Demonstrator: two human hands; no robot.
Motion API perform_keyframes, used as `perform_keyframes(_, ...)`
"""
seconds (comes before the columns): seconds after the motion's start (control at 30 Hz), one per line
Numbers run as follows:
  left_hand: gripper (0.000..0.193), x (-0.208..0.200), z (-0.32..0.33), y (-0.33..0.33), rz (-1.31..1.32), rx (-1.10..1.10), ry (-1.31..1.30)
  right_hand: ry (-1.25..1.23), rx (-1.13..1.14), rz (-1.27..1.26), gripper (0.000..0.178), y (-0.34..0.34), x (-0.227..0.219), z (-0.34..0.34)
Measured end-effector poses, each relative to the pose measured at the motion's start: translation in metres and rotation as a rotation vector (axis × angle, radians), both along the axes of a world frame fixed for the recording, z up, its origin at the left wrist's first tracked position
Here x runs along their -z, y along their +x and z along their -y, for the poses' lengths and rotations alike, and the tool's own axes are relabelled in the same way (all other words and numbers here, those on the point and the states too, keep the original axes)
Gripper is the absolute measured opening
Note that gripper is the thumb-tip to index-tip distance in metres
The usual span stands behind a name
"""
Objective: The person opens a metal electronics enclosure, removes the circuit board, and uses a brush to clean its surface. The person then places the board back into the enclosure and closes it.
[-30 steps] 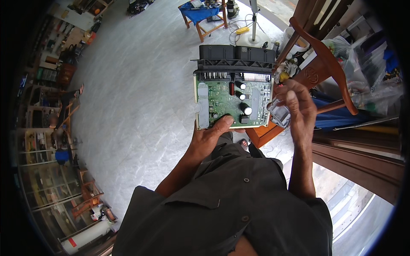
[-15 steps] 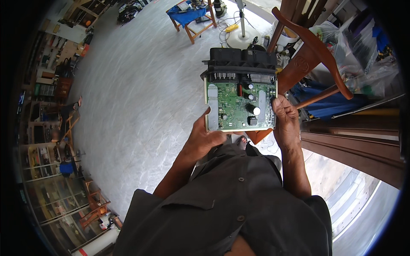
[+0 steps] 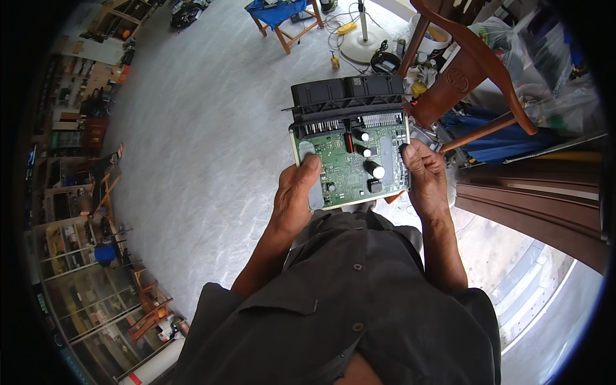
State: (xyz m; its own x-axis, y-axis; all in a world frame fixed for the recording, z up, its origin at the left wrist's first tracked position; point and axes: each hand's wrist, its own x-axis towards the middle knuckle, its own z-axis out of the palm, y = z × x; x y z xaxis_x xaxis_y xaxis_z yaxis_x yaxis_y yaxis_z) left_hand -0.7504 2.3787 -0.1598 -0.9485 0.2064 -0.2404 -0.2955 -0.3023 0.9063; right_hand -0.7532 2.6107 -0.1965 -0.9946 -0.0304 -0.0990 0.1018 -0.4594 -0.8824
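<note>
A green circuit board with a wide black connector block along its far edge is held up in front of my body. Capacitors, a red-brown component and grey strips show on its upper face. My left hand grips the board's left edge, thumb lying over the grey strip and the fingers hidden underneath. At the opposite edge, my right hand pinches the board between thumb and curled fingers. The board tilts slightly, its left side nearer to me.
A carved wooden chair stands at the right, beside plastic bags and blue cloth. Beyond the board are a round white stand base, cables and a small table with blue cloth. Shelves line the left.
The board has shifted left and turned a little counterclockwise. My left thumb has moved from the near edge up onto the board's face; my right hand keeps its hold.
</note>
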Motion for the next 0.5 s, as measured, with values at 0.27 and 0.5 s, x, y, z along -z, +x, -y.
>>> perform_keyframes(0.27,0.046,0.007,0.005,0.0,-0.124,-0.077,-0.021,-0.018,-0.027,-0.01,0.034,-0.014,0.008,0.017)
perform_keyframes(0.5,0.04,0.014,0.033,-0.004,-0.131,-0.118,-0.129,0.16,-0.121,-0.087,0.033,-0.028,0.023,0.046)
